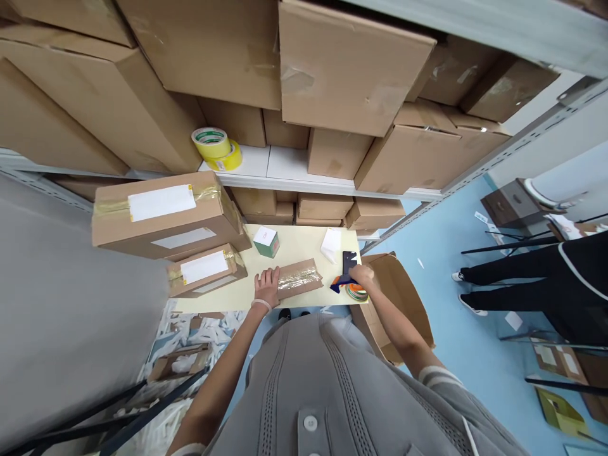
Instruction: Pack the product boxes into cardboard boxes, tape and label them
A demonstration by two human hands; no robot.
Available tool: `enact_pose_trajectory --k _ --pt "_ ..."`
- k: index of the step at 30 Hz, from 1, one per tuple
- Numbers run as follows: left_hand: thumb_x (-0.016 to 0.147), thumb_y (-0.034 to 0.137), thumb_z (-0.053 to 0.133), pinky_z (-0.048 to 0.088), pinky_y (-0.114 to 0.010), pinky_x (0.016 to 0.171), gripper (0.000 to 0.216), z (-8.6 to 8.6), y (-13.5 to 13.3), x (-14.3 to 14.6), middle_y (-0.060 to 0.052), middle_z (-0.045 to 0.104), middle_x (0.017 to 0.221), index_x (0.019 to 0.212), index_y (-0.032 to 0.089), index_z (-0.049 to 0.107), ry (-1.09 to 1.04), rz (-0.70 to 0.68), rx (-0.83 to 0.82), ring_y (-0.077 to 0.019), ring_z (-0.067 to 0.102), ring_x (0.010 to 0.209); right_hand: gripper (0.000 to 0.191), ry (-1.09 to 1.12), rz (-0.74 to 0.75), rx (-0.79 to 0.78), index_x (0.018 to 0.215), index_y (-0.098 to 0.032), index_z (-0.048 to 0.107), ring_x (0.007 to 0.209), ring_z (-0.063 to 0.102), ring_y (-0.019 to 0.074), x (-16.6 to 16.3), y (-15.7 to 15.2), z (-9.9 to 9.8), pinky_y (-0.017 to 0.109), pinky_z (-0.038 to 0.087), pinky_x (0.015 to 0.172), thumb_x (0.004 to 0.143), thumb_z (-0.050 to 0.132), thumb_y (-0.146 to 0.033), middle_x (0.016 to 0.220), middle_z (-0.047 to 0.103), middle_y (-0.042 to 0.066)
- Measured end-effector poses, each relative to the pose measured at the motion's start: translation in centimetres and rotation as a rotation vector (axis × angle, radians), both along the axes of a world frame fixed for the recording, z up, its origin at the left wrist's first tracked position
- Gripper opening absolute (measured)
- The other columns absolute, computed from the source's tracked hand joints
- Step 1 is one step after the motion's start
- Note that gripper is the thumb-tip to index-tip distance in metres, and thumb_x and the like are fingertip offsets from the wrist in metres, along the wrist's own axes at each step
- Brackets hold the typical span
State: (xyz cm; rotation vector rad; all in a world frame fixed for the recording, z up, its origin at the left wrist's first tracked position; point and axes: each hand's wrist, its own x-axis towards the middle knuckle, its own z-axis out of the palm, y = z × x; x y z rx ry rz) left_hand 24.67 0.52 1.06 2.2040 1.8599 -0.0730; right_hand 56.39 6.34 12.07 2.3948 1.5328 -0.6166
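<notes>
A small cardboard parcel with shiny clear tape along its top lies on the cream table, its right end ragged. My left hand grips the parcel's left end, fingers bent over it. In my right hand is a blue and orange tape dispenser, held at the table's right edge, apart from the parcel. The orange-rimmed tape roll shows just below that hand. Beyond it lies a dark phone, partly covered by the hand.
A green and white small box and white paper lie on the table. Taped cartons are stacked at left. Yellow tape rolls sit on the shelf. An open carton stands at right. Another person is farther right.
</notes>
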Motion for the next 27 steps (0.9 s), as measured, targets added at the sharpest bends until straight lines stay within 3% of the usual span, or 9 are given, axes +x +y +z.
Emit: enact_pose_trajectory --k 3,6,10,14,16,21,24,27 --pt "0.052 0.018 0.070 0.010 -0.052 0.115 0.111 0.1 0.2 0.0 -0.023 0.036 0.148 0.151 0.009 0.022 -0.005 0.001 -0.018 -0.0369 0.028 0.139 0.061 0.014 0.022 0.056 0.092 -0.008 0.073 0.084 0.068 0.0282 1.2 1.2 1.5 0.032 0.047 0.067 0.096 0.031 -0.051 0.089 0.071 0.023" --pt "0.051 0.017 0.069 0.010 -0.052 0.115 0.112 0.3 0.3 0.0 -0.022 0.035 0.150 0.152 0.010 0.022 -0.011 0.014 -0.037 -0.0368 0.026 0.141 0.077 0.222 0.156 0.199 0.077 -0.013 0.071 0.075 0.066 0.0249 0.0 3.6 4.9 0.029 0.045 0.064 0.096 0.014 -0.062 0.076 0.071 0.015" --pt "0.050 0.015 0.069 0.010 -0.053 0.115 0.114 0.7 0.3 0.2 -0.022 0.034 0.151 0.152 0.012 0.020 0.000 0.031 -0.060 -0.0372 0.025 0.142 0.065 0.507 0.516 0.581 0.096 -0.016 0.067 0.079 0.063 0.0215 -5.8 7.3 10.9 0.025 0.043 0.067 0.092 0.030 -0.069 0.086 0.071 0.007" --pt "0.051 0.012 0.066 0.010 -0.053 0.116 0.112 0.8 -0.1 0.4 -0.020 0.034 0.152 0.153 0.013 0.019 0.007 0.044 -0.057 -0.0361 0.025 0.142 0.055 0.327 0.702 0.848 0.110 -0.015 0.061 0.099 0.060 0.0269 -13.2 13.0 14.8 0.032 0.040 0.086 0.097 0.031 -0.060 0.108 0.068 0.013" --pt "0.052 0.011 0.064 0.011 -0.052 0.116 0.111 0.7 -0.3 0.3 -0.019 0.032 0.153 0.153 0.012 0.019 -0.019 0.049 -0.062 -0.0358 0.024 0.143 0.052 0.215 0.729 0.904 0.113 -0.013 0.059 0.108 0.055 0.0293 -16.3 16.2 15.1 0.037 0.036 0.093 0.099 0.031 -0.054 0.115 0.066 0.017" --pt "0.053 0.009 0.061 0.011 -0.052 0.117 0.108 0.2 -0.4 -0.1 -0.018 0.033 0.153 0.154 0.013 0.020 -0.088 0.074 -0.079 -0.0356 0.023 0.143 0.043 0.077 0.719 0.813 0.113 -0.009 0.059 0.106 0.055 0.0283 -20.9 22.0 13.5 0.038 0.032 0.097 0.099 0.038 -0.045 0.111 0.067 0.019" --pt "0.054 0.010 0.060 0.013 -0.051 0.117 0.108 -0.1 -0.3 -0.2 -0.017 0.033 0.153 0.154 0.013 0.020 -0.101 0.079 -0.088 -0.0357 0.023 0.143 0.040 0.057 0.726 0.789 0.116 -0.009 0.058 0.108 0.054 0.0282 -21.9 23.1 13.0 0.040 0.031 0.099 0.099 0.042 -0.041 0.111 0.066 0.019" --pt "0.055 0.011 0.063 0.019 -0.049 0.116 0.110 -0.1 -0.1 -0.6 -0.017 0.032 0.154 0.154 0.014 0.017 -0.142 0.057 -0.108 -0.0352 0.020 0.145 0.041 0.087 0.732 0.909 0.124 -0.008 0.054 0.119 0.047 0.0304 -21.6 21.9 13.3 0.044 0.028 0.105 0.098 0.042 -0.039 0.125 0.057 0.021"
